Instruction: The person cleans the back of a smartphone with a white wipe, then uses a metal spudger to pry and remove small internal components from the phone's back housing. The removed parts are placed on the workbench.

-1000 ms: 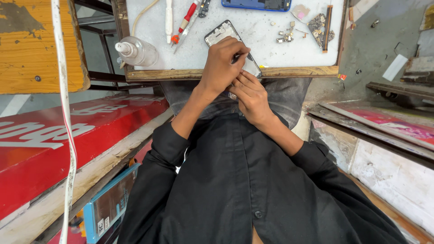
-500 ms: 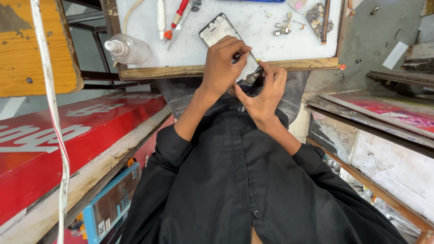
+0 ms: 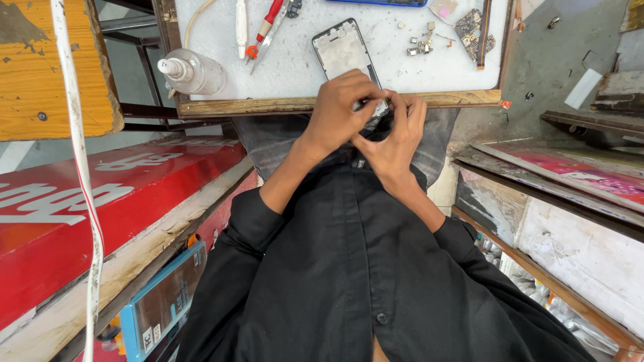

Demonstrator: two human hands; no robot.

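Both hands, left hand [image 3: 339,110] and right hand [image 3: 396,137], pinch the phone frame's [image 3: 343,50] near end at the table edge [image 3: 268,106].

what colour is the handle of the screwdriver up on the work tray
Red; the screwdriver lies on the white work tray, clearest in the head view.

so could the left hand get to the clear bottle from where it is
Probably yes. The left hand is at the phone frame near the tray's front edge, and the bottle lies to its left with only bare white tray between them. The tools lie farther back.
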